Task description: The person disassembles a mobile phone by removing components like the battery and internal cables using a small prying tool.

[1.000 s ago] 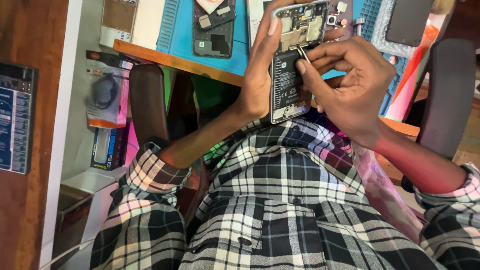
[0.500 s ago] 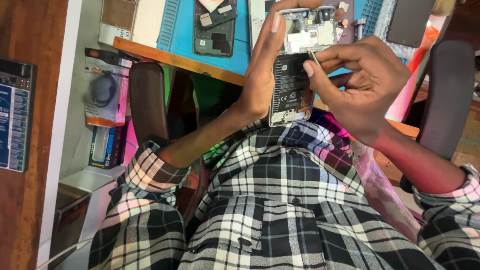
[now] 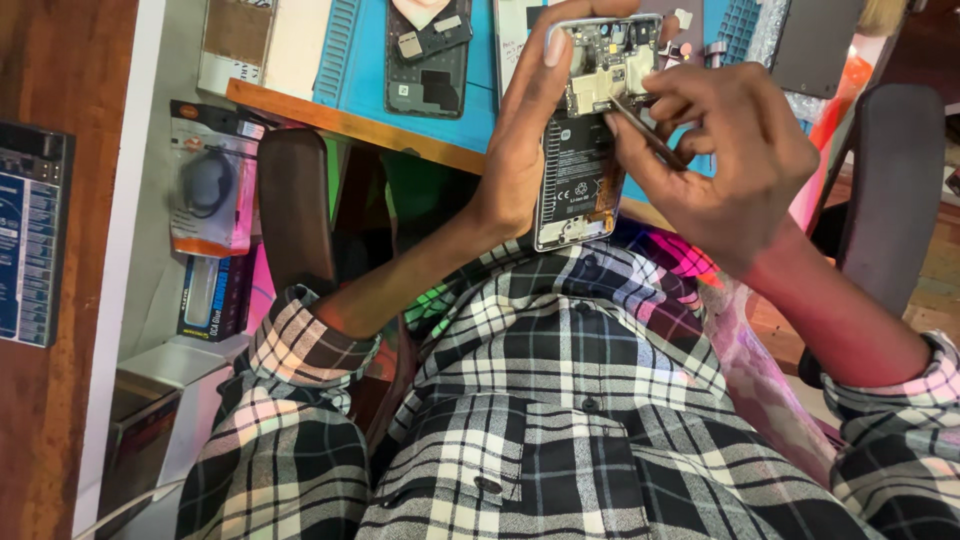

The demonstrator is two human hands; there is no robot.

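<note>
Your left hand (image 3: 520, 150) grasps the opened phone (image 3: 590, 130) upright above your plaid shirt (image 3: 560, 400); your right hand (image 3: 730, 160) pinches tweezers (image 3: 645, 128) at its circuit board. An orange blister pack (image 3: 205, 180) hangs left, beside the blue mat (image 3: 365, 70).

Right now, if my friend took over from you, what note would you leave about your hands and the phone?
Left hand: holds the opened phone upright above the lap, back cover off, battery and circuit board showing.
Right hand: pinches a thin tool, its tip at the board near the phone's top end.
Nearby: a back cover lies on the blue mat on the bench ahead.
Done: the phone is open.
Left: the board and battery are still in the frame; what the tool tip works on is too small to tell.
</note>
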